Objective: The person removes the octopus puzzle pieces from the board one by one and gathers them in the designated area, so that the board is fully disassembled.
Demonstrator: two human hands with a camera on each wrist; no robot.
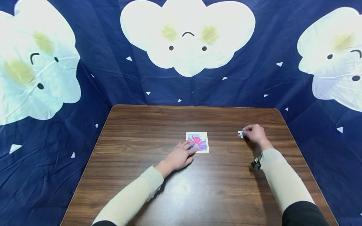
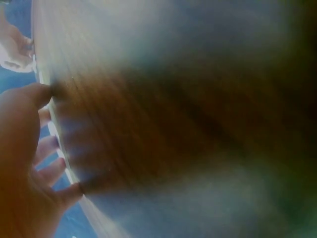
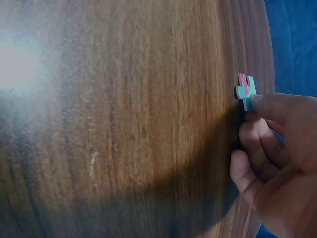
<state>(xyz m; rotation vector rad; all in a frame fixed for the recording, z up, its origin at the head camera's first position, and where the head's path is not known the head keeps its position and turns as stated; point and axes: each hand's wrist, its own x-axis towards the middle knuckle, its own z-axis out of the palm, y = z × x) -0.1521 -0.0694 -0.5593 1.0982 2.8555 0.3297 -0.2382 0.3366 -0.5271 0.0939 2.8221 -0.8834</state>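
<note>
And here's the right hand, thumb and forefinger pinching a small jigsaw piece by its edge, the other fingers curled in beneath; pale blue with a streak of pink, that piece, and whether it touches the wood is hard to say from these angles. Over to the left, well apart, the left hand lies with fingers loosely spread, gripping nothing, fingertips resting on the near left part of the puzzle board. A pink octopus fills the board, with a pale patch at its far right corner. Both are out on the far half of the brown wooden table, and beyond its far edge hangs a navy curtain with big white clouds.
</note>
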